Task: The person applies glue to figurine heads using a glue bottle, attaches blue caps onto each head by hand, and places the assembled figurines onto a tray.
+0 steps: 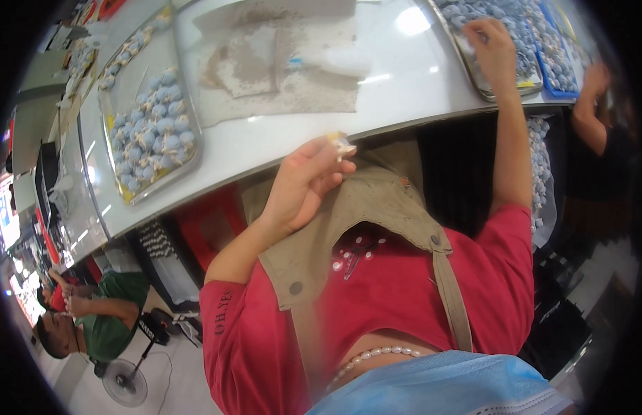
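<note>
Glossy white table [231,146], pale tiled floor [189,380]

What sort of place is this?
Likely a workshop for small handwork: trays of blue-grey pieces on a long white table, and a person in green nearby.

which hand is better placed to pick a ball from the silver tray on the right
Probably the right: the right hand is over that silver tray, close to the balls, though whether it holds anything is unclear. The left hand is farther off and pinches a pale piece.
</note>
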{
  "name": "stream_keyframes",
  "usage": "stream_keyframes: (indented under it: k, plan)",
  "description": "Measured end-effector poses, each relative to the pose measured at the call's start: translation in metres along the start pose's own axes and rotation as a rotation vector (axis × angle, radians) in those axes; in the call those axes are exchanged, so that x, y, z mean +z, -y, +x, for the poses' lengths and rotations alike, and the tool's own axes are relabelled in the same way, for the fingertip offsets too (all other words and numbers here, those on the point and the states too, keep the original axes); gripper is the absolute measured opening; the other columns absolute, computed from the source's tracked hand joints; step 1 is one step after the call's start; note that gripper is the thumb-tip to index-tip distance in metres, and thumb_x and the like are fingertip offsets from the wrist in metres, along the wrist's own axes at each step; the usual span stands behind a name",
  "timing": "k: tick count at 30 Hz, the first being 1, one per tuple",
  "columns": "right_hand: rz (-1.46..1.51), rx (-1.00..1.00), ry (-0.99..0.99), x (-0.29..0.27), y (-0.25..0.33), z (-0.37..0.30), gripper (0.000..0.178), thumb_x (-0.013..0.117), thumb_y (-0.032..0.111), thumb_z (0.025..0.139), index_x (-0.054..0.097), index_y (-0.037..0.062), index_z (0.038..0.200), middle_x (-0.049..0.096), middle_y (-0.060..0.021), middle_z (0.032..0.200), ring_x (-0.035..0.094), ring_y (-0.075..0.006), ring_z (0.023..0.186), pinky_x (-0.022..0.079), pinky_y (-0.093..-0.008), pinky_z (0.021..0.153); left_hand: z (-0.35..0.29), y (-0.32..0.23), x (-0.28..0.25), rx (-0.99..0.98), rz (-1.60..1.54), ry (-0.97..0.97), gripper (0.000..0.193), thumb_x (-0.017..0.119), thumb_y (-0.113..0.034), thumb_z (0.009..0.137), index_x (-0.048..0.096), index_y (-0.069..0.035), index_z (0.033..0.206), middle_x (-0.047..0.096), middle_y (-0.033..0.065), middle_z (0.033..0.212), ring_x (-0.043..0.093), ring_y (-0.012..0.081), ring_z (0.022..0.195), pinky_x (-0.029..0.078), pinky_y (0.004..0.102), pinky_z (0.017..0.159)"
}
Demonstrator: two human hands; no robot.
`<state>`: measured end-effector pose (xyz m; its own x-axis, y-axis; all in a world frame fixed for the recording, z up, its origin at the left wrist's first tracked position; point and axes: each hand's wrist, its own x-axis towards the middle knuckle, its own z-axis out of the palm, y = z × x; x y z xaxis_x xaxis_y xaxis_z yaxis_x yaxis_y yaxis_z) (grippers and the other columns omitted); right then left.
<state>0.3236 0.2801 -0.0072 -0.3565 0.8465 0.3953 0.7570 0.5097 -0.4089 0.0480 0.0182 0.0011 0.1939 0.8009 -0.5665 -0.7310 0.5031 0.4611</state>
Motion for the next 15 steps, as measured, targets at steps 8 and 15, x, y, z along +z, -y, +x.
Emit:
stream_keyframes:
  k: [8, 15]
  plan:
    - [0.868, 0.409, 0.01, -0.005, -0.04, -0.012, 0.021, 0.056, 0.013, 0.087, 0.057, 0.001, 0.103, 0.058, -0.0029, 0.098, 0.055, -0.0094, 0.089, 0.041, -0.022, 0.08, -0.001, 0.001, 0.0, -0.047, -0.052, -0.007, 0.033, 0.053, -0.015, 0.088, 0.047, 0.003, 0.115, 0.058, 0.0114, 0.099, 0.058, 0.0115, 0.079, 0.049, 0.0137, 0.063]
    - [1.413, 0.451, 0.136, -0.001, 0.073, -0.042, 0.029, 0.051, 0.005, 0.087, 0.046, 0.0, 0.115, 0.056, -0.01, 0.104, 0.054, -0.0121, 0.091, 0.042, -0.0236, 0.084, -0.002, -0.003, -0.007, -0.038, 0.023, -0.032, 0.033, 0.059, -0.01, 0.084, 0.05, 0.002, 0.114, 0.059, 0.0086, 0.094, 0.058, 0.0103, 0.077, 0.048, 0.0142, 0.061]
